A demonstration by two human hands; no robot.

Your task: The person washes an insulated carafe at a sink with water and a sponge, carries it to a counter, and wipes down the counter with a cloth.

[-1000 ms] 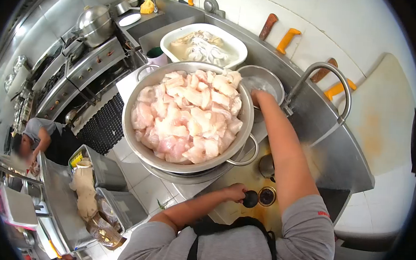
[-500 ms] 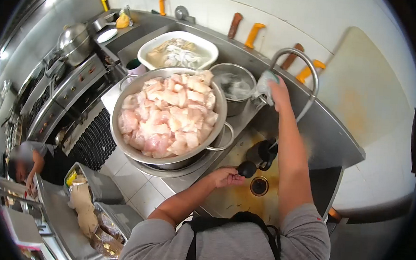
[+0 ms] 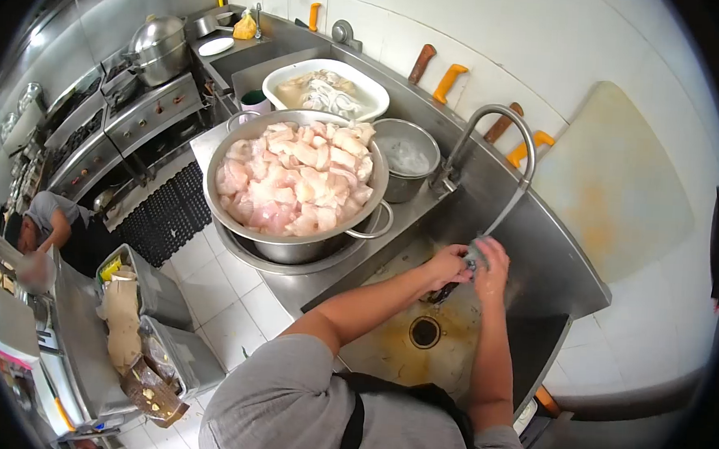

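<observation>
Both my hands are close together over the sink basin (image 3: 386, 340), under the curved faucet (image 3: 495, 110). My right hand (image 3: 494, 270) is closed on a grey-green scrubbing pad (image 3: 477, 252). Right beside it, my left hand (image 3: 450, 264) has its fingers closed at the pad; what it grips is mostly hidden. A dark object (image 3: 444, 292) shows just below the hands, its shape unclear. The round drain (image 3: 424, 332) lies nearer to me. To the left, a large metal bowl (image 3: 213, 186) is heaped with pale raw meat pieces (image 3: 297, 176).
A metal pot (image 3: 415, 179) with cloudy water and a white tub (image 3: 271, 82) stand behind the bowl. Knives (image 3: 450, 83) hang on the wall near a cutting board (image 3: 614, 181). Grey bins (image 3: 157, 291) and another person (image 3: 55, 217) are at the left, near the stove (image 3: 154, 112).
My right hand has come from beside the pot down into the sink with the pad. My left hand has moved up and right to meet it; the black round item it held is no longer distinct.
</observation>
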